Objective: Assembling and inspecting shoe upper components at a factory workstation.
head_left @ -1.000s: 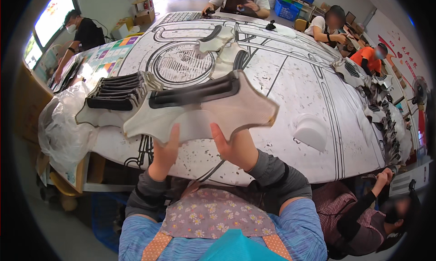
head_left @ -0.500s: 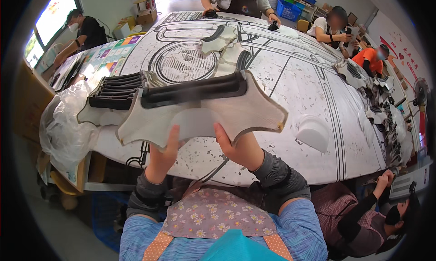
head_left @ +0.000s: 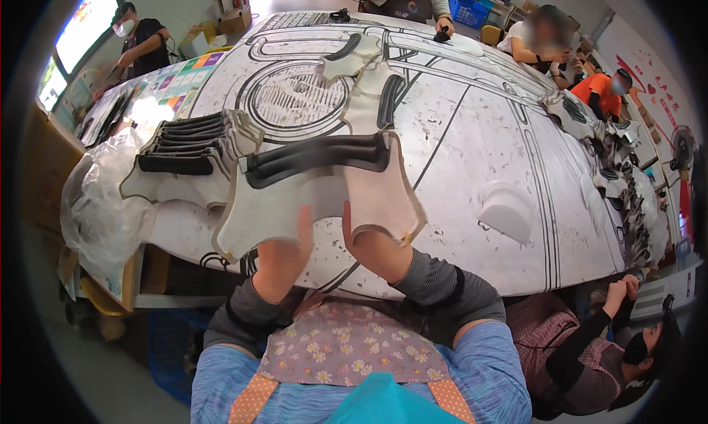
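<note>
Upright above the table's near side stands a beige piece [head_left: 385,199] with pointed lower corners and a black padded band [head_left: 317,158] along its top. My left hand [head_left: 286,253] grips its lower left part, and my right hand [head_left: 377,248] its lower right part. Both thumbs show by the middle gap, while most of the other fingers are hidden behind the material. Through that gap a smooth pale surface [head_left: 324,195] is visible; I cannot tell what it belongs to. Left of my hands, several similar black-banded pieces [head_left: 184,155] stand in a row.
Two more such pieces [head_left: 372,92] lie farther back on the white, black-lined table cover [head_left: 450,173]. A white half-round form [head_left: 507,212] sits on the right. Clear plastic [head_left: 103,195] bunches at the left edge. Several people work around the table, one at lower right [head_left: 582,343].
The held piece has come down and its sides have drawn inward, bending it more. My hands have moved slightly closer together. The person at the far side has raised one arm from the table.
</note>
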Demonstrator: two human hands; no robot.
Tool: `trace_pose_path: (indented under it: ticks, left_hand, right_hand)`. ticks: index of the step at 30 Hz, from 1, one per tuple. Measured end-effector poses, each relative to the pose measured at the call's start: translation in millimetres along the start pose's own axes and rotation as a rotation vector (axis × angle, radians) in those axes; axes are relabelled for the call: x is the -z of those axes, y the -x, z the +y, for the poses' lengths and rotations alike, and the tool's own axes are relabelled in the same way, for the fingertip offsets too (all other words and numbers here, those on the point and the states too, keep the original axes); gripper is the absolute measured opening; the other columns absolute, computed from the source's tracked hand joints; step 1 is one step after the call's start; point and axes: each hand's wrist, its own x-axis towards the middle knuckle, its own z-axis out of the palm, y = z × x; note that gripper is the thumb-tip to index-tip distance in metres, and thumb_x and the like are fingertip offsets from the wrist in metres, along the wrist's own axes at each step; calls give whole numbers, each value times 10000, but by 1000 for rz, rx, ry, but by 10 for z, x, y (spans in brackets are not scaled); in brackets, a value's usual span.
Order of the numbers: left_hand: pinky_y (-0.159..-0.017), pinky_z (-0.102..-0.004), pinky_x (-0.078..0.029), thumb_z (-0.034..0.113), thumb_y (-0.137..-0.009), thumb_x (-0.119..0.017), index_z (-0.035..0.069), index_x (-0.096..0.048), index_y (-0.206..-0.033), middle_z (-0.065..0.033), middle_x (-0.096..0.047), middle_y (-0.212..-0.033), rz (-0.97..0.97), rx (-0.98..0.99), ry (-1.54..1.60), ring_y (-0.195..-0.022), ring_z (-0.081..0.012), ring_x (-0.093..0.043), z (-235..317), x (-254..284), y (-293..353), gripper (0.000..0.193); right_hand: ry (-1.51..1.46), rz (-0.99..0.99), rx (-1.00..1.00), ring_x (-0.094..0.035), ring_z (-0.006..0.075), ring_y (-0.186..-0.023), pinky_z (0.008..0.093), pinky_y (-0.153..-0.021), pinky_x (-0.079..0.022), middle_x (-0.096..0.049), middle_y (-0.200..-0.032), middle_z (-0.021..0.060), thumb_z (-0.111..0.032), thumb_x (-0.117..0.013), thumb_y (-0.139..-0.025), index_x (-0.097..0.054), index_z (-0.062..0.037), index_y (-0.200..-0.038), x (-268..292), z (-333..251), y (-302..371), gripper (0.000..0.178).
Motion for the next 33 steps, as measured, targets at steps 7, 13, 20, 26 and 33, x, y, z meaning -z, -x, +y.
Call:
trace_pose_path:
  ticks: [7,13,20,26,33]
  left_hand:
    - [-677,-307,-490,74,-884,-540,-29,-590,-1046,-103,-650,-919,-84,838,768,-781,-194,-628,-28,233,-46,199]
    - [-654,-302,-494,57,-890,-519,-44,-581,-1059,-108,-651,-923,-38,832,998,-750,-195,-623,-141,307,63,206]
    - [-567,-260,-493,76,-876,-584,-42,-567,-1058,-87,-634,-915,-19,340,453,-721,-153,-618,-263,107,148,218]
    - [-717,-286,-492,45,-859,-601,-30,-572,-1085,-87,-614,-1012,91,537,589,-870,-168,-603,-470,481,171,239]
    - [-742,-282,-461,188,-840,-663,-38,-637,-974,-27,-633,-817,495,649,322,-758,-158,-584,-1615,1175,107,264]
  right_hand:
    - [-56,127,119,-593,260,-775,350,-702,-481,-619,-887,144,-186,-518,-898,-527,22,-1116,231,-79,-143,302]
    - [-869,-138,-293,-509,109,-542,237,-491,-406,-585,-692,43,-174,-512,-921,-557,-4,-1028,351,-233,-142,206]
    - [67,116,145,-567,291,-802,362,-724,-447,-574,-888,157,-111,-563,-864,-551,20,-1068,-31,-65,-104,243]
    - [-271,-380,36,-570,186,-645,283,-590,-465,-592,-770,100,-134,-685,-799,-571,-13,-1042,282,29,19,294]
    - [-350,-595,-92,-579,204,-618,303,-573,-474,-629,-788,61,-119,-661,-795,-592,-85,-1120,433,235,130,333]
